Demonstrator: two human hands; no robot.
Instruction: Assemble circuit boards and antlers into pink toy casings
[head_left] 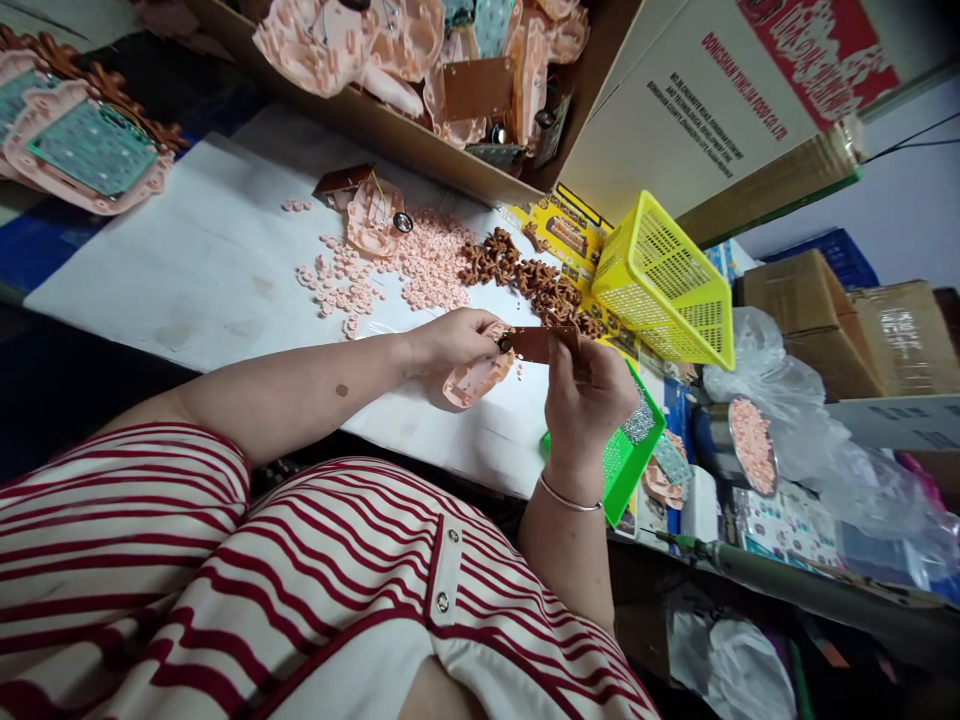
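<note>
My left hand (456, 342) is closed around the upper end of a pink plastic shell (480, 380), held over the white work surface. A small dark round part (504, 344), like a little speaker, shows by the fingertips of that hand. To the right, my right hand (589, 390) pinches a brown circuit board (534, 345), with its left end beside the round part. Whether wires join board and shell I cannot tell. Behind the hands lie a heap of small pink plastic pieces (435, 255) and a pile of brown antler-like pieces (551, 285).
Another pink shell (369, 220) with a wired speaker lies behind the left hand. A cardboard box (480, 180) of shells and boards stands at the back. A yellow basket (675, 290) and a green tray (619, 470) with small metal parts stand right. Assembled shells (90, 150) sit far left.
</note>
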